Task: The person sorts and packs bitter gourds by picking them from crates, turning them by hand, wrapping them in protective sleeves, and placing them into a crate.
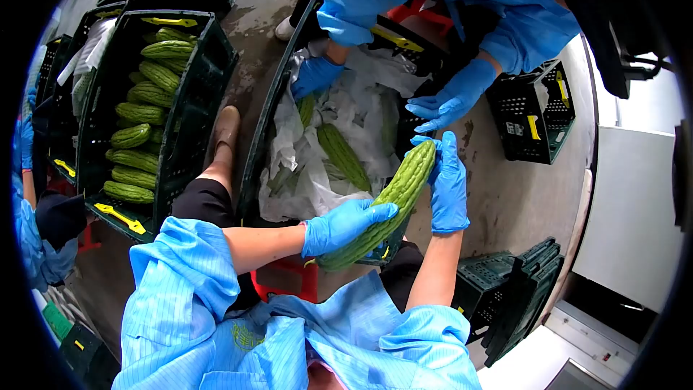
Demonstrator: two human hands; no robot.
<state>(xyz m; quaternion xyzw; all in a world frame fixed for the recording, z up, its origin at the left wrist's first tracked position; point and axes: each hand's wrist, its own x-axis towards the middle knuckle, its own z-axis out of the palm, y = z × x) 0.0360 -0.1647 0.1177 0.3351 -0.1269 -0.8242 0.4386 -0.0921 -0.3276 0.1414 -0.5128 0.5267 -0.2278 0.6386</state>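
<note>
A long green bitter melon (395, 198) is held at a slant in front of me, above the near end of a dark green crate (253, 166). My left hand (345, 227), in a blue glove, wraps its lower part with the thumb on top. Near the upper tip, my right hand (449, 184), gloved too, closes on the melon from the right side. Inside the crate, crumpled white plastic sheeting (310, 191) partly covers more bitter melons (341, 155). How many lie beneath is hidden.
Opposite, a co-worker's gloved hands (451, 97) reach over the crate, one into the sheeting. A crate of stacked bitter melons (144, 115) stands at left. A smaller crate (530, 119) sits at right, with folded crates (516, 289) below. Another person (50, 224) is at far left.
</note>
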